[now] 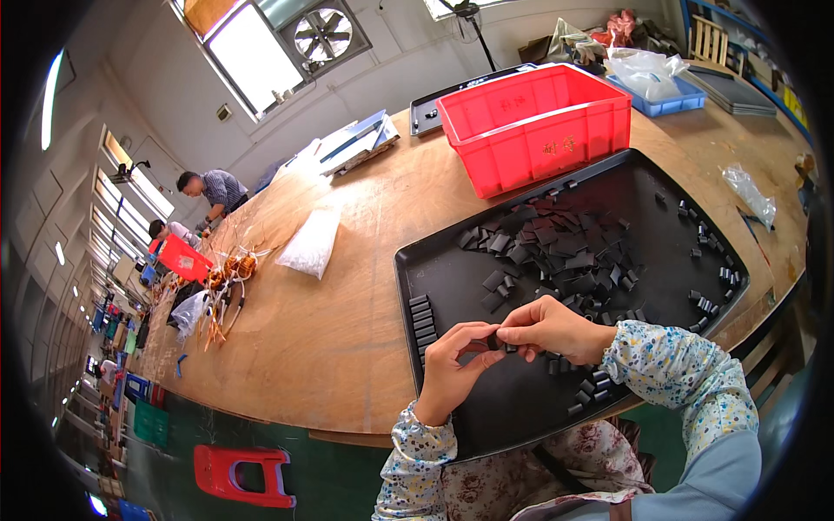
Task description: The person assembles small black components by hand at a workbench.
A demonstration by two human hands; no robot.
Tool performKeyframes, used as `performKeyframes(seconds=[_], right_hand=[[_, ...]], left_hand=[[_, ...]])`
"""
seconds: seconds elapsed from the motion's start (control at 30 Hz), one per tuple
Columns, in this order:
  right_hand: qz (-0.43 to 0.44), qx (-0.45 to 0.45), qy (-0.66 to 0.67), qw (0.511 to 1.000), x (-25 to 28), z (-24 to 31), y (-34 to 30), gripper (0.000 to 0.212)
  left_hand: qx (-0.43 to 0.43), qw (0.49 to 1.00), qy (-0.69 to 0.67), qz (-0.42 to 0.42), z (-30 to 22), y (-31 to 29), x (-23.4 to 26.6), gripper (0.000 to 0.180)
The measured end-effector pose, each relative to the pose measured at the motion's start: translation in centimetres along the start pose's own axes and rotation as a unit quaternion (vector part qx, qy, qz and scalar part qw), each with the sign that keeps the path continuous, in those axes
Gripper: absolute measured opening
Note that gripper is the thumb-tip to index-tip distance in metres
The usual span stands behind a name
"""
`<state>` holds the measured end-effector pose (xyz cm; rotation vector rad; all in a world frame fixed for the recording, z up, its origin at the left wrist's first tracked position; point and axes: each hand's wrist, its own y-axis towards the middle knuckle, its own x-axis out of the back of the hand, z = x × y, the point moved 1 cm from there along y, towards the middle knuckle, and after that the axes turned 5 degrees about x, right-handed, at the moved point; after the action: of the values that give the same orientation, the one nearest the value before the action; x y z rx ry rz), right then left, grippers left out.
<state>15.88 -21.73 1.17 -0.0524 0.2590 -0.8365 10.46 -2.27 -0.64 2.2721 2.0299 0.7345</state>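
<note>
Above the near part of a large black tray, my two hands meet, fingertips pinched together. My left hand grips one side of a small black piece, and the fingers of my right hand close on its other side; the fingers partly cover it. A heap of flat black cut pieces lies in the tray beyond my hands. Short black cylinders are scattered just right of and below my right hand. Along the tray's left side runs a neat row of black cylinders.
A red plastic bin stands at the tray's far edge, beside a blue bin holding clear plastic. On the wooden table lie a white bag and wired copper coils. Two people work at the far left. A red stool is on the floor.
</note>
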Motion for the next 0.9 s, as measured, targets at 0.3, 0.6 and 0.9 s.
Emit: performKeyframes(seconds=[0.3, 0.6, 0.9], right_hand=[[-0.009, -0.029, 0.007, 1.000, 0.1, -0.3, -0.2, 0.020], [-0.013, -0.014, -0.072, 0.997, 0.2, -0.3, -0.2, 0.020], [-0.009, -0.009, -0.103, 0.995, 0.1, -0.3, -0.1, 0.018]], left_hand=[[-0.034, 0.994, 0.105, -0.024, -1.0, 0.2, -0.2, 0.035], [-0.080, 0.983, 0.164, -0.035, -0.7, 0.0, -0.3, 0.035], [-0.073, 0.975, 0.208, -0.033, -0.9, -0.2, -0.4, 0.032]])
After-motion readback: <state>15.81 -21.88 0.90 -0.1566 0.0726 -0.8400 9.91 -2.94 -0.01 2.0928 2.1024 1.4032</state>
